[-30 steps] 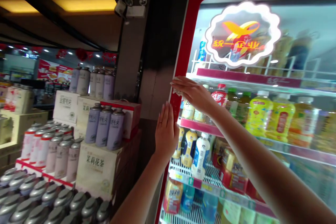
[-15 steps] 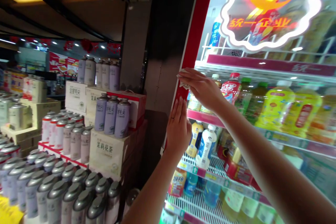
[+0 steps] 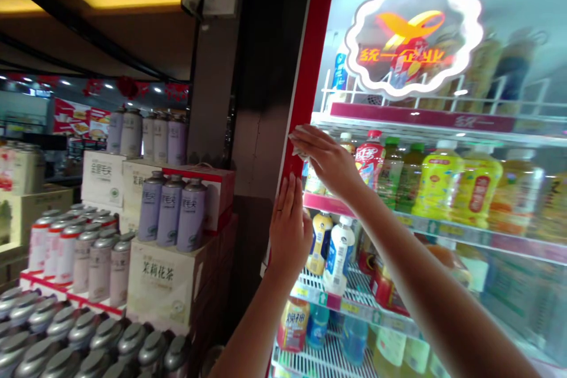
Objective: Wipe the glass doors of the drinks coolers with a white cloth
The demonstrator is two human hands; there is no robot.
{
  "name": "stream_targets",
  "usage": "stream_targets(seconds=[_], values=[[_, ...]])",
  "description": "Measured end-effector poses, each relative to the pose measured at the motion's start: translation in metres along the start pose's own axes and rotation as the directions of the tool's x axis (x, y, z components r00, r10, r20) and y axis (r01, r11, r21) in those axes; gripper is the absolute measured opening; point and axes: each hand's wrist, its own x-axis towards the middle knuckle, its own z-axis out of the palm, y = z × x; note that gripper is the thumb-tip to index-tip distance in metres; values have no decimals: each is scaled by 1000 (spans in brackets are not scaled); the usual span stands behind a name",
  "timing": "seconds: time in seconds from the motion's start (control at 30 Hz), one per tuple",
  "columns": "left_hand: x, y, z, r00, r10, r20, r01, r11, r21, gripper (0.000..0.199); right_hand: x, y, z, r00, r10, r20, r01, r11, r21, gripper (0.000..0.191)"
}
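My right hand [image 3: 326, 156] presses a crumpled whitish cloth [image 3: 297, 140] against the red frame [image 3: 305, 85] of a glass-fronted drinks fridge. Its fingers lie together over the cloth, most of which they hide. Lower on the same frame, my left hand [image 3: 290, 230] rests flat with its fingers stretched upward and a ring on one of them. Nothing shows in that hand. Behind the glass, close to both hands, stand a white and blue bottle [image 3: 339, 255] and a red-capped bottle [image 3: 370, 156].
To the left, purple cans [image 3: 170, 209] stand on a carton [image 3: 162, 283], with many more cans [image 3: 88, 331] in rows in front. A dark pillar [image 3: 254, 147] rises beside the fridge. A glowing sign [image 3: 414, 91] hangs on the glass above my right arm.
The view has shifted, so the fridge, sign and cans sit farther left. Both hands stay on the red frame, the right one still with the cloth; their places on it look nearly the same.
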Motion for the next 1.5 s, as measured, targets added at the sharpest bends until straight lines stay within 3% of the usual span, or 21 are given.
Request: stream_targets(seconds=[0.17, 0.33, 0.47, 0.6, 0.73, 0.87, 1.0, 1.13, 1.3, 1.5], values=[[-1, 1, 0, 1000, 0, 3, 0, 1000, 26, 89, -29, 10, -10, 997, 18, -79, -19, 1000, -13, 65], [-1, 1, -2, 1000, 9, 9, -9, 1000, 22, 89, -14, 28, -17, 981, 49, -187, -58, 997, -43, 72], [-1, 0, -1, 1000, 3, 3, -3, 1000, 2, 91, -9, 19, -10, 991, 30, -133, -36, 998, -44, 67], [-1, -1, 1, 1000, 16, 0, -16, 1000, -1, 88, -34, 6, -8, 998, 8, -65, -11, 999, -44, 69], [-1, -1, 0, 1000, 8, -2, -8, 1000, -31, 88, -50, 13, -18, 990, 32, -136, -41, 997, -65, 69], [-1, -1, -2, 1000, 11, 20, -9, 998, -57, 91, -36, 29, -26, 971, 59, -234, -86, 991, -105, 67], [0, -2, -2, 1000, 18, 11, -17, 998, -64, 94, -27, 28, -19, 972, 60, -228, -87, 990, -112, 68], [0, -2, -1, 1000, 25, 9, -24, 999, -44, 92, -53, 16, -12, 988, 36, -149, -51, 994, -100, 72], [1, 0, -4, 999, 51, 14, -51, 999, 3, 92, -80, 20, -27, 987, 64, -145, -83, 988, -127, 71], [21, 18, 2, 985, 146, 90, -152, 986, 64, 89, -55, 35, -34, 966, 110, -232, -149, 976, -158, 66]])
